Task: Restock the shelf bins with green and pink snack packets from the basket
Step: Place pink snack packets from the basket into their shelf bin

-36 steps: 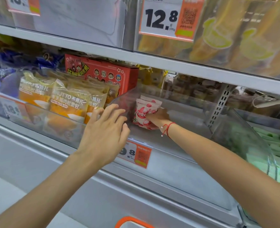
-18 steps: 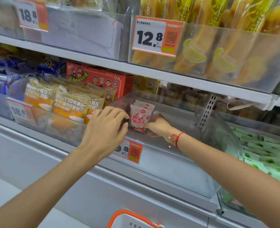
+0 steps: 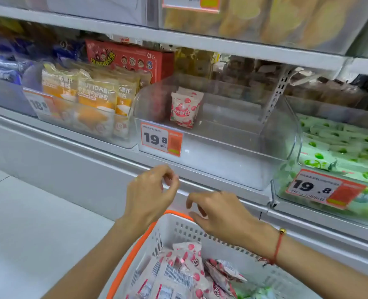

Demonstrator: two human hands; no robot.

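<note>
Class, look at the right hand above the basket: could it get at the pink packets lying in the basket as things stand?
Probably yes. The right hand hovers empty over the basket rim, and the pink packets lie uncovered in the open top just below it.

The setting was a shop aisle with a white metal shelving unit (image 3: pixel 200 37). A perforated upright bracket (image 3: pixel 274 98) supported the upper shelf. The lower shelf edge (image 3: pixel 81 145) ran diagonally down to the right, above a plain grey base panel (image 3: pixel 70 182). The floor (image 3: pixel 27 223) was pale, smooth tile with a faint joint line at the left. Orange-and-white price tags (image 3: pixel 161 139) were fixed along the shelf fronts. A red carton (image 3: pixel 131 59) stood at the back, beside orange bread bags (image 3: pixel 96 93). Lighting was even and diffuse.
</note>
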